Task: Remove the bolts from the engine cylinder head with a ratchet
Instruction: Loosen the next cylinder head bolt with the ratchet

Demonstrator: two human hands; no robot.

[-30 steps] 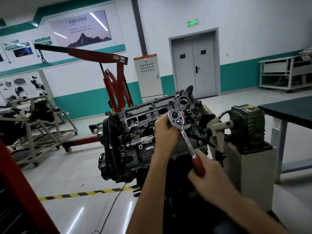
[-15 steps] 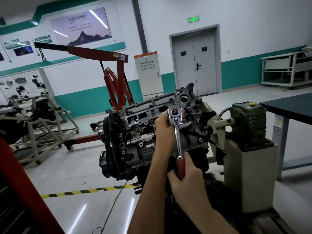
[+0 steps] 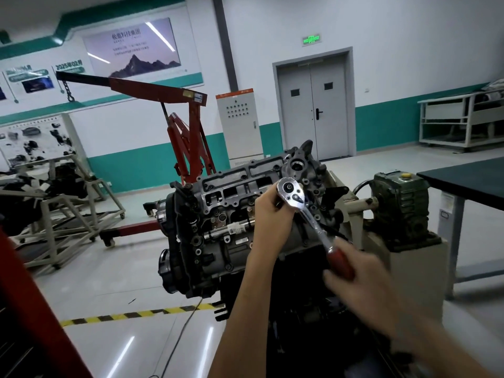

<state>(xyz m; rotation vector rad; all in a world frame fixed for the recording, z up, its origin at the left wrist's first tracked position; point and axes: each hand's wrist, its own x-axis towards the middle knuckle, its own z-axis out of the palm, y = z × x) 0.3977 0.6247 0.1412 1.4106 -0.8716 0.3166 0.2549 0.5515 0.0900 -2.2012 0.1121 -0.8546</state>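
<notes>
The left hand [image 3: 271,214] curls around the ratchet [image 3: 313,222] at its chrome end against the engine cylinder head [image 3: 231,190], while the blurred right hand [image 3: 362,286] grips its red handle.

White walls [image 3: 395,36] with teal band, grey double door [image 3: 313,110], red hoist [image 3: 152,90], glossy floor [image 3: 95,282], dark-topped table [image 3: 469,178]

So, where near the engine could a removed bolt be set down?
The dark table top right of the gearbox shows bare as far as the frame reaches. Floor left of the engine, between hoist leg and striped tape, is open. Crowded: the engine's right end, where left hand and right hand hold the ratchet.
</notes>
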